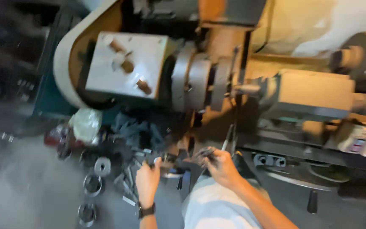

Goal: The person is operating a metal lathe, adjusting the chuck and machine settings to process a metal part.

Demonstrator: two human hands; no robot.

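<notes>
The view is blurred by motion. A large lathe fills the upper part, with its round chuck (196,80) in the middle. My left hand (148,180), with a dark watch on the wrist, reaches into a heap of small metal parts (138,167) below the chuck; its fingers are curled on something small and dark that I cannot make out. My right hand (220,166) is closed on a thin dark tool or rod (227,140) that points up toward the chuck. My knee in light trousers (214,203) is below the hands.
Three metal rings or sleeves (93,184) stand on the grey floor at the lower left. A crumpled plastic bag (85,124) lies near them. The lathe's tailstock and carriage (314,93) reach to the right, with a dark handle (313,202) below.
</notes>
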